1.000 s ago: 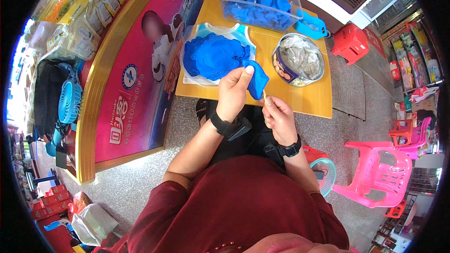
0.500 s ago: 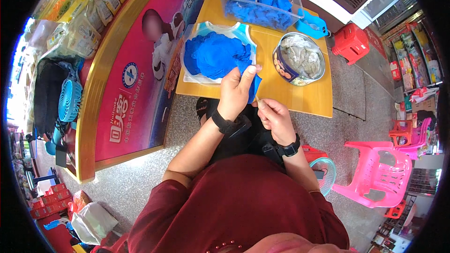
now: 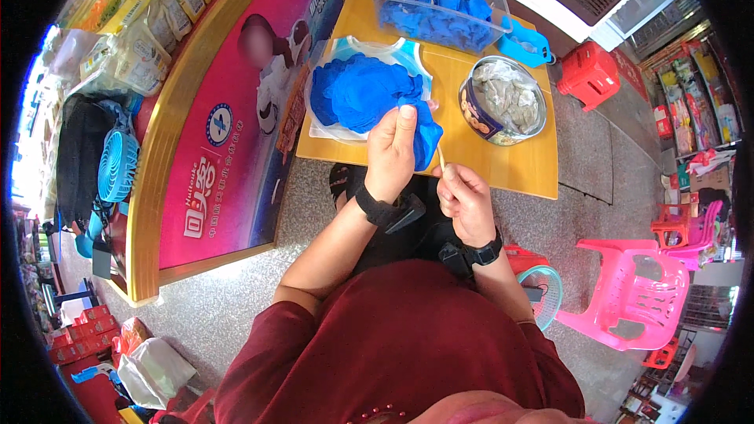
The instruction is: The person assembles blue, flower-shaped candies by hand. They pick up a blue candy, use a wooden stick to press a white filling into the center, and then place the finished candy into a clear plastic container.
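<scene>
Between the thumb and fingers of my left hand (image 3: 393, 151) is a piece of blue fabric (image 3: 425, 135), its lower edge hanging to the right. My right hand (image 3: 465, 198) pinches a thin, pale stick (image 3: 441, 155). The stick's upper end points up beside the fabric's right edge; I cannot tell whether they touch. Just beyond my left hand, a pile of blue fabric pieces (image 3: 357, 94) lies on a white and light-blue cloth or bag (image 3: 407, 53). To the right stands a round tin (image 3: 481, 114) holding crumpled greyish-white material (image 3: 506, 93).
A yellow wooden table (image 3: 440, 78) carries these things. At its far side sits a clear plastic bin (image 3: 503, 27) of blue pieces, with a blue plastic container (image 3: 525, 43) beside it. A pink counter (image 3: 228, 133) borders the left. Right are a red stool (image 3: 587, 74) and pink chair (image 3: 636, 290).
The blue fabric in my left hand now spreads farther right and shows more. The stick in my right hand has come into clearer view, and that hand has shifted slightly right.
</scene>
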Action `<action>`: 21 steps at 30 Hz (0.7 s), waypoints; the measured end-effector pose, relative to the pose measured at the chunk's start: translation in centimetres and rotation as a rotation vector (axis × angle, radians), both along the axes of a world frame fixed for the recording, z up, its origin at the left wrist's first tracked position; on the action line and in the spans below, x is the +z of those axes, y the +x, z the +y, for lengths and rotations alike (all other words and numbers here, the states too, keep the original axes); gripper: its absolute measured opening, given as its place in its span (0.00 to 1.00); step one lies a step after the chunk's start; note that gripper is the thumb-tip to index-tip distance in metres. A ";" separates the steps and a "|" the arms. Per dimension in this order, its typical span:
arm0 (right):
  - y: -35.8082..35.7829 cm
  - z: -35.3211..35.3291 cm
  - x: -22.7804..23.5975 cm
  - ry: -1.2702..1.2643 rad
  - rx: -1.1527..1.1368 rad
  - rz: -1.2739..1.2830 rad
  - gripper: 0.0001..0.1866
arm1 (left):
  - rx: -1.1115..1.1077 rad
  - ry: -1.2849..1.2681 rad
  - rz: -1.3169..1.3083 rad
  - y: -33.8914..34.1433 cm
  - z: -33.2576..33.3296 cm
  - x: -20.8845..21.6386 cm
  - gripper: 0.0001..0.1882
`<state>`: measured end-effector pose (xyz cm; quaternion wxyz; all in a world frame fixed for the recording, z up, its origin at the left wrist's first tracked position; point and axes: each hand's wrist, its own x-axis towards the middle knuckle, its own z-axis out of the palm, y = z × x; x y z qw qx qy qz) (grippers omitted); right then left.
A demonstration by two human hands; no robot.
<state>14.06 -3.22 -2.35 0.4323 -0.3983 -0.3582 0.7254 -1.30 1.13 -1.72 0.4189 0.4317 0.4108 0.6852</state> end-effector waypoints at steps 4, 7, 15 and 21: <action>-0.1 0.3 0.2 -0.015 0.022 0.017 0.15 | 0.021 0.033 0.012 0.1 0.1 0.2 0.20; -0.3 -0.2 0.5 -0.031 0.034 0.007 0.15 | -0.037 -0.076 0.041 -0.3 -0.3 -0.2 0.16; -0.6 -0.2 0.1 -0.034 0.013 0.064 0.13 | 0.011 -0.124 -0.181 -0.9 0.0 0.9 0.10; -1.2 -0.4 -0.4 -0.027 -0.023 0.142 0.11 | -0.139 -0.156 -0.192 0.4 -0.7 0.5 0.14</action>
